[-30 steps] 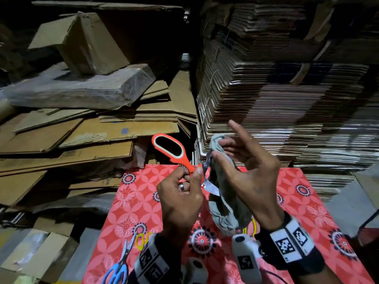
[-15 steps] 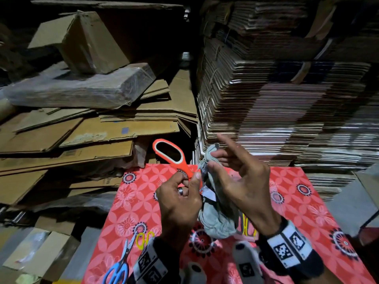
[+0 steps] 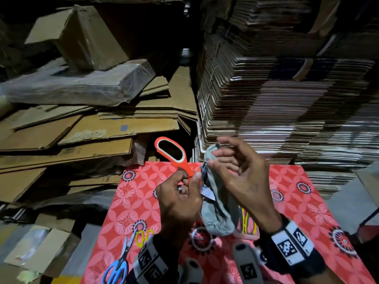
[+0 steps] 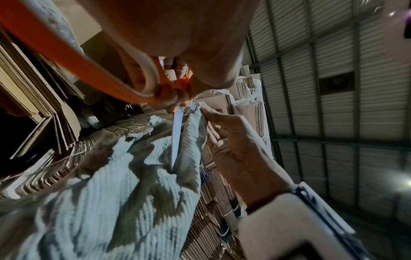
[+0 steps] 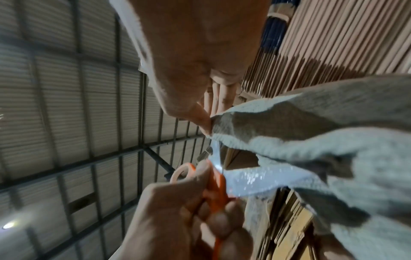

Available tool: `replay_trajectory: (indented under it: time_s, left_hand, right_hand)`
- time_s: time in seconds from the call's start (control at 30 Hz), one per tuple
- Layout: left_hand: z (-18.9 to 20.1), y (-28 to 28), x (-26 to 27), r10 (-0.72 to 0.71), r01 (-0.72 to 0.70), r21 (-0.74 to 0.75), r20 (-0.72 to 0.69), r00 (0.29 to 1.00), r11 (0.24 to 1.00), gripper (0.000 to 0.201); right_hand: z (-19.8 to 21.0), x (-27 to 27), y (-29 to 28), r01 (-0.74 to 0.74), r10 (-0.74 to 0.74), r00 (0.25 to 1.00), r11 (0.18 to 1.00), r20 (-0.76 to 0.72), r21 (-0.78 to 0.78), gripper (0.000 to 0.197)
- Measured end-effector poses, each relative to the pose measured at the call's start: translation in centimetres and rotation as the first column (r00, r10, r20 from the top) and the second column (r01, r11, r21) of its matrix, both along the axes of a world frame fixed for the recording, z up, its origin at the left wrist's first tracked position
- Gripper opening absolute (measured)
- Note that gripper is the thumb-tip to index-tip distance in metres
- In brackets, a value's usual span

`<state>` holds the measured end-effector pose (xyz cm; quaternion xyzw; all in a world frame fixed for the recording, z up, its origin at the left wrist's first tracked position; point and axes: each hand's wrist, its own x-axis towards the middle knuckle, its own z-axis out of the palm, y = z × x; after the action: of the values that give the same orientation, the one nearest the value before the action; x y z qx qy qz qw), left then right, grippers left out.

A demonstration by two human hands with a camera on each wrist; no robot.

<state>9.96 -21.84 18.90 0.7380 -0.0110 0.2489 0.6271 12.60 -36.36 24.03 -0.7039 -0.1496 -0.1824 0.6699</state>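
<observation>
Clamping the orange scissors (image 3: pixel 187 168) in the left grip (image 3: pixel 180 199): closed tight round the shank just behind the pivot, thumb on top, fingers curled under, the big loop left empty and sticking out toward 11 o'clock. Pinching the grey cloth (image 3: pixel 215 214) in the right grip (image 3: pixel 244 181) at its top end, thumb against forefinger, the other fingers spread loose toward 10 o'clock. Holds the cloth in the air above the red patterned surface (image 3: pixel 131 203), just beside the left grip at its 3 o'clock, bulk sagging toward 6 o'clock. Lays the blade (image 4: pixel 176 139) flat along a fold of the ribbed fabric, tip against a crease; cannot tell whether the two blades stand parted.

Edges and room:
- Far rim of the surface just beyond the knuckles at 12 o'clock.
- Tall stack of flattened cartons (image 3: pixel 287 111) close by from 12 to 3 o'clock, hemming in that side.
- Loose cardboard sheets (image 3: pixel 86 138) piled from 9 to 11 o'clock, ragged ends near the scissors' loop but apart from it.
- Open red surface at 8 and 4 o'clock of the hands.
- Blue scissors (image 3: pixel 118 267) lying at 7 o'clock near the left rim, tips pointing to 1 o'clock, well apart from both grips.
</observation>
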Motion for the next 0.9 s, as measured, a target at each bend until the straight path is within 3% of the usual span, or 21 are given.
replay_trajectory:
  time_s: [0.17, 0.33, 0.53, 0.7, 0.9]
  left_hand:
    - [0.4, 0.1, -0.3, -0.001, 0.0, 0.04, 0.016, 1.0, 0.999, 0.051]
    - [0.3, 0.6, -0.2, -0.009, 0.007, 0.067, 0.031, 0.999, 0.998, 0.054]
    - [0.8, 0.7, 0.0, -0.026, 0.026, 0.048, -0.003, 1.0, 0.999, 0.05]
    - [0.1, 2.4, 0.9, -0.05, 0.043, -0.114, -0.062, 0.997, 0.993, 0.051]
    - [0.2, 2.0, 0.8, -0.073, 0.063, -0.231, -0.037, 0.997, 0.971, 0.046]
  right_hand:
    - [0.7, 0.8, -1.0, -0.008, 0.01, 0.999, 0.997, -0.032, 0.078, 0.051]
    - [0.5, 0.2, -0.2, -0.031, 0.034, 0.998, 0.998, -0.05, 0.057, 0.05]
    - [1.2, 1.6, -0.7, 0.065, -0.062, 0.998, 0.991, -0.022, 0.113, 0.049]
    - [0.6, 2.4, -2.0, 0.161, -0.155, 0.987, 0.962, -0.044, 0.221, 0.043]
    - [1.3, 1.4, -2.3, 0.102, -0.095, 0.995, 0.972, -0.042, 0.214, 0.035]
